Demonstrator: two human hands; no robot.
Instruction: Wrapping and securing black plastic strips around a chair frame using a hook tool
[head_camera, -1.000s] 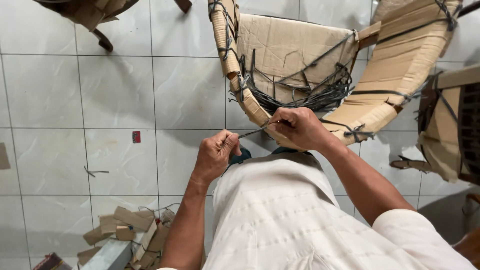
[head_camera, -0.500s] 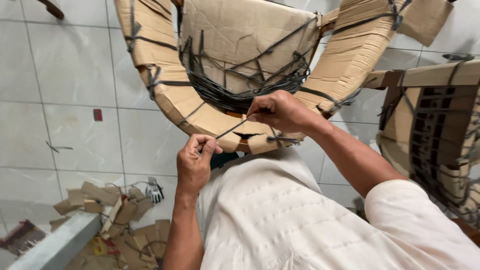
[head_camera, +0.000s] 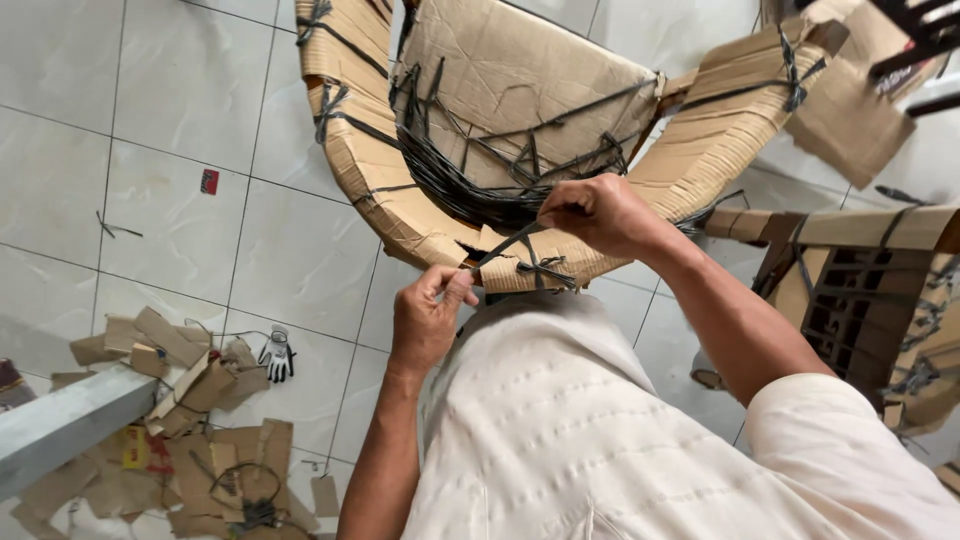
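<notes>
Here my left hand (head_camera: 428, 318) pinches one end of a dark strap (head_camera: 503, 247) while my right hand (head_camera: 592, 212) grips the other, taut across the cardboard-wrapped chair's (head_camera: 400, 200) front rim; cardboard scraps (head_camera: 190, 420) and a glove (head_camera: 277, 352) litter the tiled floor (head_camera: 170, 110) left; another wrapped chair (head_camera: 860, 300) crowds my right arm.
</notes>
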